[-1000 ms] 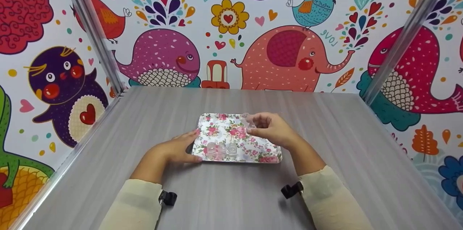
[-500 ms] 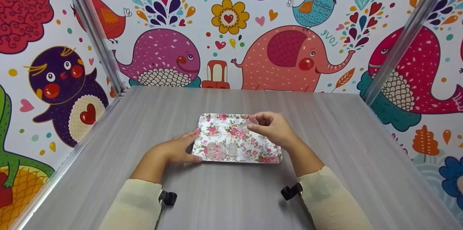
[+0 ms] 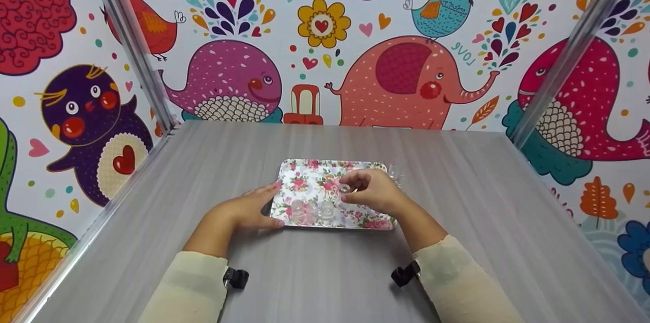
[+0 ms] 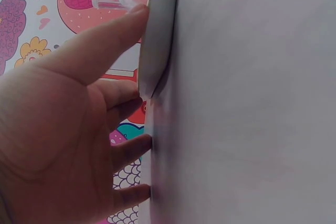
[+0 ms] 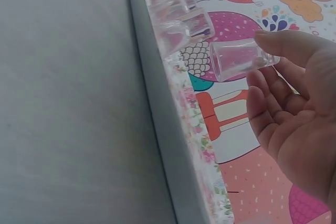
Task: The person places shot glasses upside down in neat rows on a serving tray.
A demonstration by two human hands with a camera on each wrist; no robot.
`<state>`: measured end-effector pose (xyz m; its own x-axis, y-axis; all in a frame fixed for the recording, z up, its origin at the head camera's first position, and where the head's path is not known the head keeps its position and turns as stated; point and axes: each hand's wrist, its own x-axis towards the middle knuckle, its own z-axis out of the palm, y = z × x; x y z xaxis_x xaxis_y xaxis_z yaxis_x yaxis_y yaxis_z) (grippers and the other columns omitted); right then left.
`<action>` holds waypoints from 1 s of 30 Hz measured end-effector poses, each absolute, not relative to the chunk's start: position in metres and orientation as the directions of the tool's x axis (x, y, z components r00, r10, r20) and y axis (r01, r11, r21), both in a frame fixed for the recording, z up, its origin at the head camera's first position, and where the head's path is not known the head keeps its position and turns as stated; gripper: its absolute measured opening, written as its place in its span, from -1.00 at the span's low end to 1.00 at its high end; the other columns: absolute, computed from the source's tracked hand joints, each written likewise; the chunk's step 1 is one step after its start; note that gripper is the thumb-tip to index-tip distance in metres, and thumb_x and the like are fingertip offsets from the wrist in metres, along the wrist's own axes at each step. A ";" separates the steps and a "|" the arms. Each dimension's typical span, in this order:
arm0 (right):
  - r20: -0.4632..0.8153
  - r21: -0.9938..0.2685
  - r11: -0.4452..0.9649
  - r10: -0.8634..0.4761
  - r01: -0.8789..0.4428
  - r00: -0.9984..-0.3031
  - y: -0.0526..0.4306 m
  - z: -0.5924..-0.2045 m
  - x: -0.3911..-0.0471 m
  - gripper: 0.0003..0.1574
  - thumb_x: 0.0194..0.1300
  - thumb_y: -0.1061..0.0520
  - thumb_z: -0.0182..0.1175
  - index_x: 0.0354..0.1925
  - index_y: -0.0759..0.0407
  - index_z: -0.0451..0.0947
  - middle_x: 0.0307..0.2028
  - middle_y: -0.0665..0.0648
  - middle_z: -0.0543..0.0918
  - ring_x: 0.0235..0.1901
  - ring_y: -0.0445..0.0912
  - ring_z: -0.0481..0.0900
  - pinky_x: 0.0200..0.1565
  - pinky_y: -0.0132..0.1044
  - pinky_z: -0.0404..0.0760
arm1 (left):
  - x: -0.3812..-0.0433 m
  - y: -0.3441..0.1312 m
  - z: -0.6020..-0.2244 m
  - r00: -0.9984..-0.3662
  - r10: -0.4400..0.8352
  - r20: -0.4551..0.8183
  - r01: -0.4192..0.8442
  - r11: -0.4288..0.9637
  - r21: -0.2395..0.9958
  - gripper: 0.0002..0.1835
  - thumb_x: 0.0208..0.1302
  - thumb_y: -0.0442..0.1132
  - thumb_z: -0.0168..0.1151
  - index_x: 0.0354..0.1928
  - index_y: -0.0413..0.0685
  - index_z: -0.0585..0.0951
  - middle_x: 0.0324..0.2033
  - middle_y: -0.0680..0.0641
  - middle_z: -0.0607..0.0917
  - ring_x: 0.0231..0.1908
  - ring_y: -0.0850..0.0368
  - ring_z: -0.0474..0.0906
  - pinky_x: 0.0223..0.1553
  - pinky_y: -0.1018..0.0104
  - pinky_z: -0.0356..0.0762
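A small clear shot glass [image 5: 233,60] is pinched by my right hand [image 3: 373,191] over the right half of a flowered tray [image 3: 304,175]. In the right wrist view its wider end points toward the tray, and thumb and fingertips hold the narrower end. Three more clear glasses [image 3: 311,210] stand in a row at the tray's front left. My left hand [image 3: 249,208] rests at the tray's left side, fingers extended; in the left wrist view the thumb [image 4: 121,30] touches the rim, while other fingertips reach down to the table.
The tray lies on a grey wood-grain table [image 3: 325,272]. Another clear object [image 3: 396,173] shows by the tray's back right corner, partly behind my right hand. A cartoon-printed wall [image 3: 315,59] and metal posts [image 3: 134,54] stand behind.
My right hand has moved from the tray's back right toward its front, bringing the shot glass nearer the row. The clear object by the back right corner has come into view. The left hand stays.
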<state>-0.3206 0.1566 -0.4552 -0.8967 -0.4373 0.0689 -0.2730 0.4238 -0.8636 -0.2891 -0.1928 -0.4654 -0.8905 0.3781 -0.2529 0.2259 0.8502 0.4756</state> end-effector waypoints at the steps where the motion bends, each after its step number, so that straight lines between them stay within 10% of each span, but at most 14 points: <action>1: 0.067 -0.857 0.431 -0.448 -0.281 -0.892 0.156 -0.456 -0.320 -0.54 0.23 0.13 0.58 0.08 0.20 0.78 -0.17 0.12 0.80 -0.20 -0.11 0.64 -0.20 -0.35 0.68 | -0.289 -0.193 -0.465 -0.891 0.377 -0.254 0.225 0.851 0.474 0.16 0.28 0.23 0.48 0.73 -0.03 0.08 0.74 -0.09 0.07 0.72 -0.29 -0.05 0.67 -0.33 0.00; 21: -0.086 -0.818 0.512 -0.560 -0.263 -0.824 0.153 -0.468 -0.319 -0.66 0.16 0.18 0.62 -0.08 0.00 0.80 -0.23 -0.03 0.80 -0.21 -0.15 0.67 -0.13 -0.33 0.70 | -0.289 -0.194 -0.465 -0.892 0.368 -0.261 0.216 0.856 0.470 0.17 0.29 0.24 0.47 0.74 -0.01 0.06 0.74 -0.10 0.06 0.72 -0.29 -0.06 0.68 -0.33 -0.02; 30: -0.035 -0.836 0.472 -0.556 -0.281 -0.831 0.165 -0.460 -0.322 -0.50 0.27 0.01 0.57 0.10 0.20 0.76 -0.09 0.10 0.83 -0.13 -0.12 0.71 -0.10 -0.33 0.75 | -0.289 -0.193 -0.467 -0.891 0.371 -0.260 0.218 0.854 0.472 0.16 0.29 0.25 0.48 0.73 -0.02 0.07 0.74 -0.08 0.06 0.72 -0.30 -0.07 0.68 -0.34 -0.02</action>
<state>-0.3222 0.1649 -0.4600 -0.8306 -0.5559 -0.0347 -0.2810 0.4721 -0.8356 -0.2893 -0.1928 -0.4667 -0.8915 0.3712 -0.2597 0.2181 0.8541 0.4721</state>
